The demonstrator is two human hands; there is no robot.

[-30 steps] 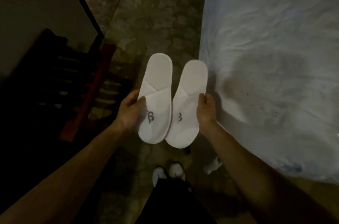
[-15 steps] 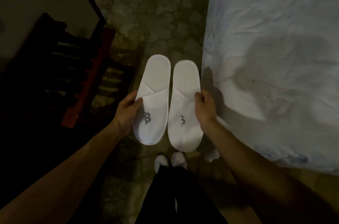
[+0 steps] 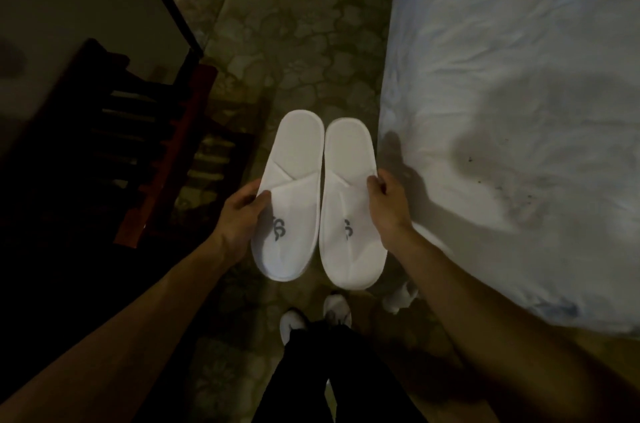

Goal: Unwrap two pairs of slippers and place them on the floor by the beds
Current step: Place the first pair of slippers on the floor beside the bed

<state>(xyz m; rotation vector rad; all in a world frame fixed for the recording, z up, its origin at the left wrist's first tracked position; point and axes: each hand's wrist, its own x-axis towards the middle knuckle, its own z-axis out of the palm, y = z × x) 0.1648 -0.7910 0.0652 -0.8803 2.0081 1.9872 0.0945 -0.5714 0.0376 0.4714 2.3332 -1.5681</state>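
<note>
Two white flat slippers with a grey logo are held side by side above the floor, toes toward me. My left hand (image 3: 239,218) grips the left slipper (image 3: 291,180) at its outer edge. My right hand (image 3: 389,206) grips the right slipper (image 3: 348,187) at its outer edge. The two slippers run nearly parallel, almost touching. A bed with a white sheet (image 3: 519,111) lies just to the right of them. No wrapper shows on this pair.
A patterned stone floor (image 3: 301,41) runs ahead between the bed and a dark wooden slatted rack (image 3: 138,145) on the left. My white shoes (image 3: 336,310) stand below the slippers. A crumpled white scrap (image 3: 401,296) lies by the bed's edge.
The two slippers were angled apart at the heels; they now sit straighter and parallel. Both hands have lowered slightly and the view has tipped down.
</note>
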